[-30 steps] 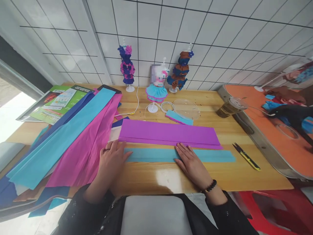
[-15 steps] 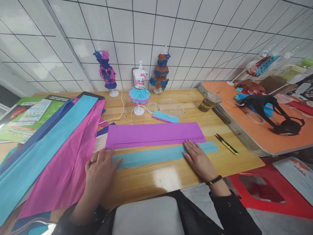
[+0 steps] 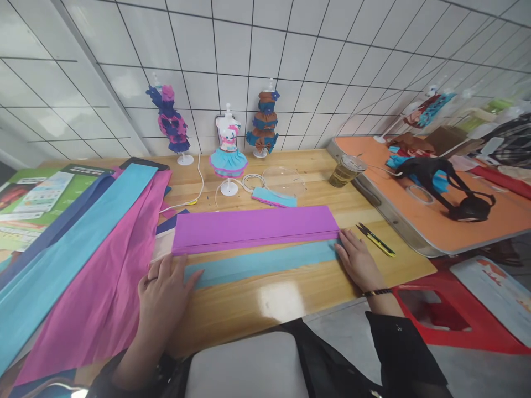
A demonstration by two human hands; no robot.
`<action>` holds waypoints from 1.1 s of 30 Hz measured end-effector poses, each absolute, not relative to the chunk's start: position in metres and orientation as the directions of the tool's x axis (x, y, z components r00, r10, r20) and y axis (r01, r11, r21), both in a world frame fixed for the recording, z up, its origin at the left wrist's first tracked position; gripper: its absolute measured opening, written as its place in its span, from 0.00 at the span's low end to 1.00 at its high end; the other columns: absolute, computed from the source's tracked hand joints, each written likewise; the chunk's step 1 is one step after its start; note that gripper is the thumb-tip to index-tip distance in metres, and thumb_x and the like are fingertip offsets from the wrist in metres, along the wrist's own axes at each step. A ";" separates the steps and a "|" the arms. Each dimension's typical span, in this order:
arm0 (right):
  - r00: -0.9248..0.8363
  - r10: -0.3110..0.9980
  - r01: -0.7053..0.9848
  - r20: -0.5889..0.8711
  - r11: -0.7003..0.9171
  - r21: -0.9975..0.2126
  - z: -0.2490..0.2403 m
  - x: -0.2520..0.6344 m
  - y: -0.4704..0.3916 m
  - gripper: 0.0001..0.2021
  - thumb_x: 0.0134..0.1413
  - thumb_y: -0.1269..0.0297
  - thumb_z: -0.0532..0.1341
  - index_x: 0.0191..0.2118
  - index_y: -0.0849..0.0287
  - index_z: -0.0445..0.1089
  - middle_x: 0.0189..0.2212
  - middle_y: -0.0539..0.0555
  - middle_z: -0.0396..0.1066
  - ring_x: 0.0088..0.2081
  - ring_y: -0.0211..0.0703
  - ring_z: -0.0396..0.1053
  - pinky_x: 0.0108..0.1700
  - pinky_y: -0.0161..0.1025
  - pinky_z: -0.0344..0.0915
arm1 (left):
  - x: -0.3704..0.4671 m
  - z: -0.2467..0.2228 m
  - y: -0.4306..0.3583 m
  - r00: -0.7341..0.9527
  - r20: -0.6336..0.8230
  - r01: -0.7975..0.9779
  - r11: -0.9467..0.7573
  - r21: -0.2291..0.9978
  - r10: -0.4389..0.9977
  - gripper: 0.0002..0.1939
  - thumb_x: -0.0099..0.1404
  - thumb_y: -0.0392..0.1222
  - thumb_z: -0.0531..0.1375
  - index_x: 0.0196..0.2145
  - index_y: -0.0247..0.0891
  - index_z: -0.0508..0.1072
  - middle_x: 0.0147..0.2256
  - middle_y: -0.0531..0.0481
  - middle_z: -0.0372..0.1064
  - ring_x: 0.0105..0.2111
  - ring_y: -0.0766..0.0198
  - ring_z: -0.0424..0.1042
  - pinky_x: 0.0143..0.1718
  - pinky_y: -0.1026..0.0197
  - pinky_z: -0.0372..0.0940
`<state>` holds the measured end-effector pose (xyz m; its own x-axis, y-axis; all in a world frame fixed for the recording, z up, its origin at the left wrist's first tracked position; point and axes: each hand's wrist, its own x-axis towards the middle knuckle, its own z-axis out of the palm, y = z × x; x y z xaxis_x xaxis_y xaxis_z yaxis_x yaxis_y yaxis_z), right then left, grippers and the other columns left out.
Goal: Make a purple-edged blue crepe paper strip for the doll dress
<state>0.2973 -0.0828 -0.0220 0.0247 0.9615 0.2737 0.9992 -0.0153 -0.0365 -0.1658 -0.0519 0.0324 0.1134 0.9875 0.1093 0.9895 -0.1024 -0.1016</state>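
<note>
A light blue strip (image 3: 265,262), thin like crepe paper or cloth, lies flat along the wooden table in front of me. My left hand (image 3: 164,287) rests on its left end, fingers spread. On its right end lies my right hand (image 3: 357,257), fingers stretched out flat, covering that end. Just beyond the strip is a folded purple piece (image 3: 255,228) of similar material, its near edge close to the fingertips of both hands. To the right of my right hand sits a pair of yellow and black thread snips (image 3: 376,240).
Pink sheets (image 3: 95,282) and a long light blue piece (image 3: 78,249) cover the left side. Small dressed mannequins (image 3: 227,160) stand along the tiled wall. A lidded cup (image 3: 347,170) stands back right, beside an orange table (image 3: 431,204) with a black strap item.
My right hand has slid to the right along the blue strip to its end. My left hand stays at the left end. The view has shifted slightly.
</note>
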 end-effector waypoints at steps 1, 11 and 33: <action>0.043 0.957 0.998 0.287 -0.030 -0.051 -0.021 0.300 -0.083 0.24 0.59 0.56 0.45 0.54 0.67 0.59 0.55 0.66 0.58 0.58 0.52 0.51 0.54 0.56 0.53 | -0.166 0.032 -0.052 0.114 0.108 0.989 -0.103 -0.105 0.988 0.24 0.64 0.54 0.45 0.50 0.37 0.62 0.52 0.38 0.57 0.44 0.49 0.63 0.40 0.49 0.58; -0.105 0.937 0.981 0.332 0.153 -0.122 0.004 0.252 -0.084 0.21 0.59 0.60 0.47 0.56 0.61 0.57 0.55 0.60 0.58 0.58 0.47 0.53 0.57 0.52 0.52 | -0.166 0.030 -0.052 0.113 0.103 0.988 -0.101 -0.120 0.988 0.25 0.64 0.54 0.44 0.51 0.37 0.62 0.52 0.38 0.57 0.43 0.49 0.64 0.41 0.49 0.58; -0.047 0.970 0.996 0.237 0.064 -0.065 -0.017 0.279 -0.089 0.24 0.59 0.55 0.45 0.55 0.63 0.59 0.55 0.63 0.58 0.57 0.51 0.53 0.55 0.54 0.52 | -0.168 0.024 -0.052 0.085 0.096 0.994 -0.078 -0.074 0.992 0.25 0.63 0.55 0.47 0.51 0.38 0.62 0.54 0.38 0.54 0.47 0.47 0.61 0.44 0.47 0.55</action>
<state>0.2791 -0.0885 -0.0174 -0.0470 0.9704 0.2368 0.9958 0.0642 -0.0655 -0.1684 -0.0520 0.0239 0.0850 0.9918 0.0956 0.9942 -0.0781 -0.0736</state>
